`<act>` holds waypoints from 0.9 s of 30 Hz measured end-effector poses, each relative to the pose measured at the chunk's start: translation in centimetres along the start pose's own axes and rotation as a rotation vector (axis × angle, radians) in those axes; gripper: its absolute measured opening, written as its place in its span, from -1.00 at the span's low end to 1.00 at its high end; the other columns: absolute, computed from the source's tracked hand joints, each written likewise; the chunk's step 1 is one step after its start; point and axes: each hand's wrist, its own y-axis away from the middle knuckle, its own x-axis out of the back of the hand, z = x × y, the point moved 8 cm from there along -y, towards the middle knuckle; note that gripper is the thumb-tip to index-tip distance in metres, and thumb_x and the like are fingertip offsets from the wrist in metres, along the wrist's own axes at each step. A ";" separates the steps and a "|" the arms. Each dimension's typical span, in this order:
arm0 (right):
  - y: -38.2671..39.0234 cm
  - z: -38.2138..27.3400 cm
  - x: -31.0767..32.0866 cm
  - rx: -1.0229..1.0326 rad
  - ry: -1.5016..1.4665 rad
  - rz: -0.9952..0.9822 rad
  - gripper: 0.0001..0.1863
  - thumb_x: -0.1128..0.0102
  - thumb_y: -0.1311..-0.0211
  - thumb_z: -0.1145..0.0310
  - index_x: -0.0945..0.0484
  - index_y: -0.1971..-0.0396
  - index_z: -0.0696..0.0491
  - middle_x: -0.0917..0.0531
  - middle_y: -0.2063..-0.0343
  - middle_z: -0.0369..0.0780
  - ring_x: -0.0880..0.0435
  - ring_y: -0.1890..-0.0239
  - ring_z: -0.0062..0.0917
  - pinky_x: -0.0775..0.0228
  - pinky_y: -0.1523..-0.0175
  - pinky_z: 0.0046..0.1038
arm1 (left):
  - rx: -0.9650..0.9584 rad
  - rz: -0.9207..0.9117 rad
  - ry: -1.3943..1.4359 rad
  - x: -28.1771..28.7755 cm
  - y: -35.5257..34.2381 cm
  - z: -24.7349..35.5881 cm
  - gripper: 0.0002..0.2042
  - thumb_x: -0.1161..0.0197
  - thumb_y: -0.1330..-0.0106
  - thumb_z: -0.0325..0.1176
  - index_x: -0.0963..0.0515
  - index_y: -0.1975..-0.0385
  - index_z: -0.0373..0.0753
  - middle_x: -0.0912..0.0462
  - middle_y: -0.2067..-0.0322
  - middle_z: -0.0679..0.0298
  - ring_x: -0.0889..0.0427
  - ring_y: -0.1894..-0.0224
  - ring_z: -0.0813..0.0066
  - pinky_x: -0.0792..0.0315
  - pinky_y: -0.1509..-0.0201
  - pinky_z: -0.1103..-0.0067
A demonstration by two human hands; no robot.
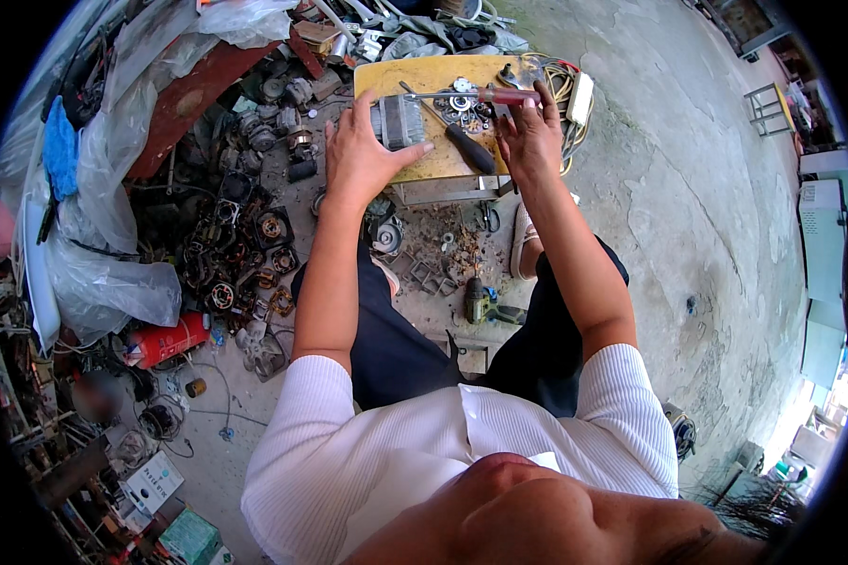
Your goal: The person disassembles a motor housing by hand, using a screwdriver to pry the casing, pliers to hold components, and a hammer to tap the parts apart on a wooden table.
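My left hand (361, 158) grips a grey, ribbed, block-shaped metal part (400, 121) at the left of a small yellow-topped table (396, 75), thumb along its near side and fingers along its left. In my right hand (534, 141) is a screwdriver with a red handle (511, 96); its shaft points left, and its tip reaches the block's upper edge. Whether the tip touches it, I cannot tell. A second screwdriver with a black handle (469, 149) lies on the table between my hands. Beyond it are a toothed metal disc (462, 85) and several small loose metal pieces.
Coiled cables and a white power strip (580, 98) are at the table's right. A cordless drill (481, 303) lies on the floor between my legs. Dismantled motor parts (254, 226) are heaped at left, near a red cylinder (168, 339) and plastic sheeting (113, 273).
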 end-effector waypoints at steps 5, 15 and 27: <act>-0.1 0.3 0.1 -0.018 -0.051 0.033 -0.54 -0.14 -0.41 0.25 -0.30 -0.26 -0.16 -0.57 0.05 -0.29 -0.57 0.04 -0.54 -0.44 0.07 -0.38 | 0.005 0.005 -0.031 0.0 0.1 0.0 0.01 -0.52 0.18 0.18 -0.16 -0.27 -0.14 -0.48 -0.07 -0.04 -0.47 -0.15 -0.01 -0.06 -0.41 0.09; -0.1 0.5 0.2 -0.013 -0.016 0.044 -0.61 -0.11 -0.42 0.23 -0.38 -0.20 -0.15 -0.54 0.00 -0.31 -0.54 -0.04 -0.55 -0.40 0.00 -0.36 | 0.027 0.014 0.006 0.5 0.1 0.1 -0.04 -0.55 0.17 0.13 -0.23 -0.24 -0.15 -0.47 -0.10 -0.05 -0.41 -0.18 -0.06 -0.32 -0.23 0.20; -0.3 0.8 0.1 -0.035 0.012 0.008 -0.60 -0.10 -0.43 0.19 -0.34 -0.22 -0.18 -0.55 0.02 -0.36 -0.55 0.00 -0.58 -0.35 -0.07 -0.36 | -0.011 0.021 0.037 0.6 0.1 0.0 -0.01 -0.54 0.15 0.14 -0.19 -0.28 -0.13 -0.47 -0.12 -0.05 -0.41 -0.19 -0.04 -0.33 -0.23 0.20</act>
